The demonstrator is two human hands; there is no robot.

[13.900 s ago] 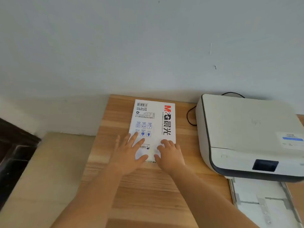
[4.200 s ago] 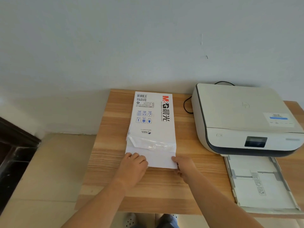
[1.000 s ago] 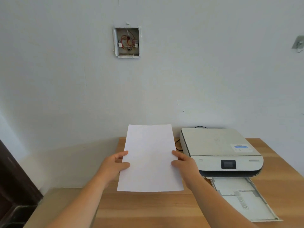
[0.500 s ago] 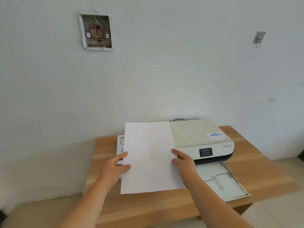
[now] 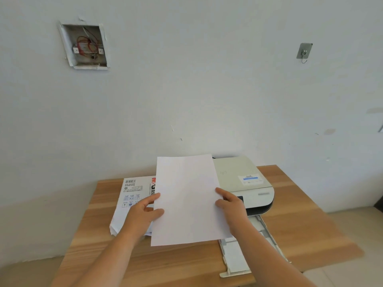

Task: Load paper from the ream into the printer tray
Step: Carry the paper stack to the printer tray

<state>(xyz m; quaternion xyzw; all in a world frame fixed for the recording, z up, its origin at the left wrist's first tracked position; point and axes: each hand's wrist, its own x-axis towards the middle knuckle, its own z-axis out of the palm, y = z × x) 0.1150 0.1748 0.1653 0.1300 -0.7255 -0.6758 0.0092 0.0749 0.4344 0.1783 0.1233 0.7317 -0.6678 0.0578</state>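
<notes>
Both hands, left (image 5: 143, 214) and right (image 5: 232, 210), are gripping the paper stack (image 5: 186, 199) by its side edges. It is now drifting rightward from the ream (image 5: 132, 195), nearing the open tray (image 5: 238, 259); lowering it in is coming next.

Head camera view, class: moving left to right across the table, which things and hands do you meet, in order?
Ream → left hand → held paper → right hand → printer. The printer tray is left out, because it sits below the printer and partly behind the right arm.
</notes>
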